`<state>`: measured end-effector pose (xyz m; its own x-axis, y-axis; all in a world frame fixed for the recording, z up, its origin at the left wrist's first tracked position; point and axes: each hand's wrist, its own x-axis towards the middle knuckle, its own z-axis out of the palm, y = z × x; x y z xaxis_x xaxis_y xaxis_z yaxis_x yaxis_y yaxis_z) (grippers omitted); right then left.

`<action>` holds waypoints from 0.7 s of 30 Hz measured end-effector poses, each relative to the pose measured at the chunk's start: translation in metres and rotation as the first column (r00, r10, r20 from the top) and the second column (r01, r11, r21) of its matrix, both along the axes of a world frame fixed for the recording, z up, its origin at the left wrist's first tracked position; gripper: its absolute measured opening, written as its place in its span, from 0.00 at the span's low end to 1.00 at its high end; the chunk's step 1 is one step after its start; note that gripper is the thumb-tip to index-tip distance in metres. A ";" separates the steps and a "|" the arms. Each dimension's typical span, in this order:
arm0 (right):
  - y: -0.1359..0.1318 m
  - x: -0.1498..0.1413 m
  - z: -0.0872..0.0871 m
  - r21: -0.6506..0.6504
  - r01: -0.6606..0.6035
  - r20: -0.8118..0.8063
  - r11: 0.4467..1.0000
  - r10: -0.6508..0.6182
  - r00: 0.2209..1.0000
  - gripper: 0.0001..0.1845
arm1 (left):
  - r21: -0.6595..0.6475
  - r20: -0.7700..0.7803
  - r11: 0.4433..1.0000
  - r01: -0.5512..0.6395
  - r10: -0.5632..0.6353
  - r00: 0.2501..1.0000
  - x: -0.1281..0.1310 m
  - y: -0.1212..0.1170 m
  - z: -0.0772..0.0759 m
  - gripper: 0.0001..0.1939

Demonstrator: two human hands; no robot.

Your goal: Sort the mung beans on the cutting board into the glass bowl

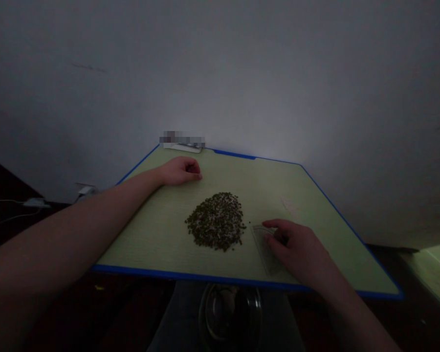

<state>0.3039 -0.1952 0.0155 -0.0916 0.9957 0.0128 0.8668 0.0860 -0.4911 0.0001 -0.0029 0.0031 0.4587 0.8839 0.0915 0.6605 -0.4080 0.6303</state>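
Note:
A heap of small dark green beans [215, 221] lies in the middle of a pale green table with a blue rim [190, 275]. My right hand [296, 247] rests to the right of the heap, its fingers curled onto a clear flat plastic piece [264, 250] that lies on the table. My left hand [179, 170] lies on the table behind and left of the heap, fingers curled inward into a loose fist, with nothing visible in it.
A glass bowl [230, 313] sits on my lap below the table's near edge. A small white object [185, 146] lies at the table's far edge against the wall. Cables and a plug [85, 190] lie on the floor at left. Another green surface [438, 271] shows at right.

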 end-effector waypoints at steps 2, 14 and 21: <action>0.001 0.005 0.001 0.000 0.018 0.017 1.000 -0.018 1.000 0.19 | 0.001 0.003 1.000 -0.004 0.004 1.000 0.000 0.000 -0.001 0.15; 0.030 0.046 -0.001 0.008 -0.050 0.120 0.999 0.049 0.992 0.19 | -0.005 0.021 1.000 0.005 -0.004 1.000 0.000 0.000 0.000 0.15; 0.063 0.065 0.010 0.039 -0.071 0.322 0.997 0.055 0.945 0.21 | 0.009 0.016 1.000 0.015 -0.015 1.000 -0.001 0.002 -0.001 0.14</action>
